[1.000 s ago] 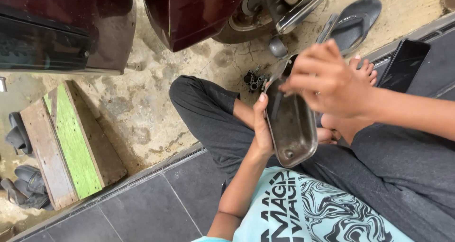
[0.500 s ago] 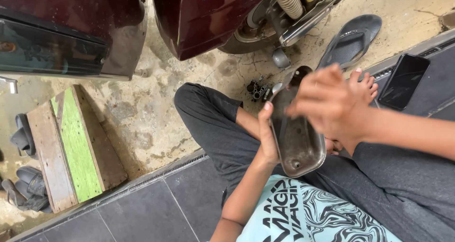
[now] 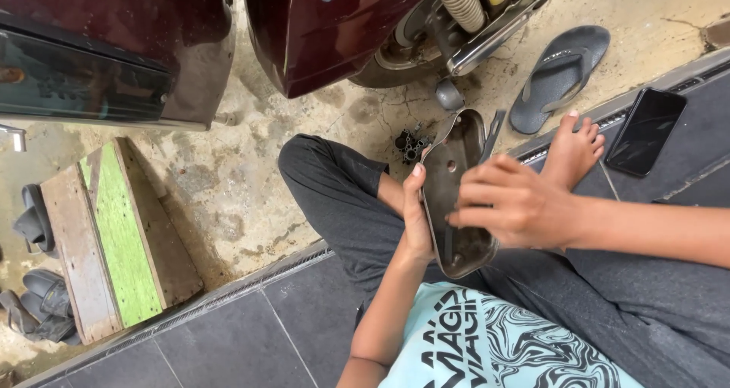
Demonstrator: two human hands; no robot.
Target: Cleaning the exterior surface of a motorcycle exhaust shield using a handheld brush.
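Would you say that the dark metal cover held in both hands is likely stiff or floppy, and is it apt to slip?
The metal cover probably stays stiff: it holds its curved shape, gripped only by the left hand and right hand. It looks grimy, so possibly slippery. Seemingly light, as it is held up by its edges.

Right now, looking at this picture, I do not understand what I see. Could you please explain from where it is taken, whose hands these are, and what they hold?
The picture comes from a camera worn on a person's head, looking down at their own lap. The person sits cross-legged on dark floor tiles at the edge of a concrete yard.

The left hand grips the side of a dark metal cover, shaped like a shallow tray. The right hand lies across its hollow side.

On the ground beyond it are a few small dark metal parts, a dark sandal and the rear of a dark red scooter. A black phone lies on the tiles, and a green and brown wooden board lies on the concrete at the left.
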